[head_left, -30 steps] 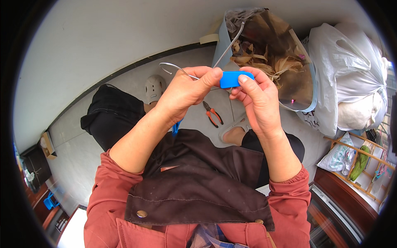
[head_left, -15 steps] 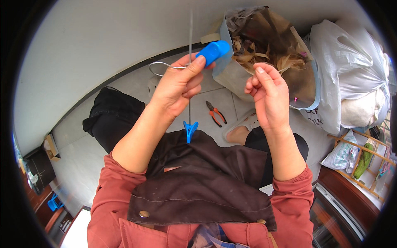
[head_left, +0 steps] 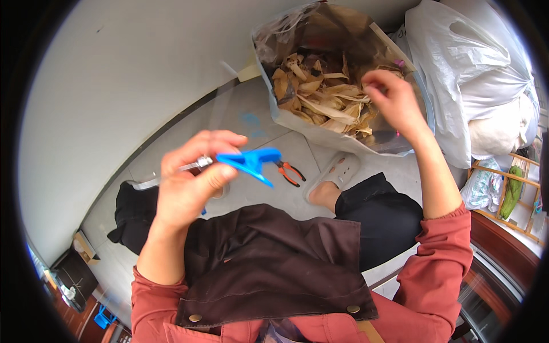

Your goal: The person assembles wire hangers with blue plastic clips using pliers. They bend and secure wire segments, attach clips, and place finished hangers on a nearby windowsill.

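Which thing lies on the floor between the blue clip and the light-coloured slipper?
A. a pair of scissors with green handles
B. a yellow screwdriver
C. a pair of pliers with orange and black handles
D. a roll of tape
C: a pair of pliers with orange and black handles lies on the grey floor, just right of the blue clip that the left hand holds, and left of the slipper.

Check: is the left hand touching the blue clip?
Touching. The head view shows the left hand pinching the blue clip between thumb and fingers, with no gap at its near end.
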{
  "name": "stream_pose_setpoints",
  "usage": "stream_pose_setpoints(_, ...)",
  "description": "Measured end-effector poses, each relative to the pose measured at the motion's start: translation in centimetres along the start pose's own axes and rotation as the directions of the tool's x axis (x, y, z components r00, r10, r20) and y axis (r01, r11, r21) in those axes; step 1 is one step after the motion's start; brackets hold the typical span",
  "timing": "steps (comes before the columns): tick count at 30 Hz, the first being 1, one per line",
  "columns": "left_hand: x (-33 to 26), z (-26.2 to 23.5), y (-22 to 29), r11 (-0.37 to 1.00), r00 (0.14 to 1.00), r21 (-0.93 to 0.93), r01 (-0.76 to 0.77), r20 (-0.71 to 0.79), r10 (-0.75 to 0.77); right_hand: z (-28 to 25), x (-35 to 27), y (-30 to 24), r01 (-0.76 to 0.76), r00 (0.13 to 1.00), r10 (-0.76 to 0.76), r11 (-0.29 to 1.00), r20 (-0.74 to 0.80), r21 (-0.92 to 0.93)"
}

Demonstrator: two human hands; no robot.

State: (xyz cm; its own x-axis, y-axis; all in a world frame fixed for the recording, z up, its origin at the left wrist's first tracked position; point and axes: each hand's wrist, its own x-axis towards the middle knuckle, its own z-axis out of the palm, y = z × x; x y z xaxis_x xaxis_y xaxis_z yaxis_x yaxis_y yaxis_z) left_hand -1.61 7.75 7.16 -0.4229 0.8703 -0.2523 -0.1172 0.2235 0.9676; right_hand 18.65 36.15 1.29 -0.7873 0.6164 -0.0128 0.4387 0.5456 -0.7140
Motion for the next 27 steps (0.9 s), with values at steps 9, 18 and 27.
stream_pose_setpoints(9,5.0,4.4,-2.8,0.820,0.944,0.487,-0.300,0.277,0.181,12.8,4.8,4.3,0.220,0.909,0.079,0.743,0.409,-0.632)
stream_pose_setpoints(18,6.3,6.1,-4.7,0.636,0.903,0.642,-0.428,0.339,0.265,10.1,7.4,9.1,0.096,0.906,0.187,0.785,0.381,-0.612)
stream_pose_setpoints(27,5.0,5.9,-4.4,0.838,0.949,0.460,-0.293,0.247,0.196,2.4,5.0,7.0,0.030,0.994,0.003,0.951,0.106,-0.309)
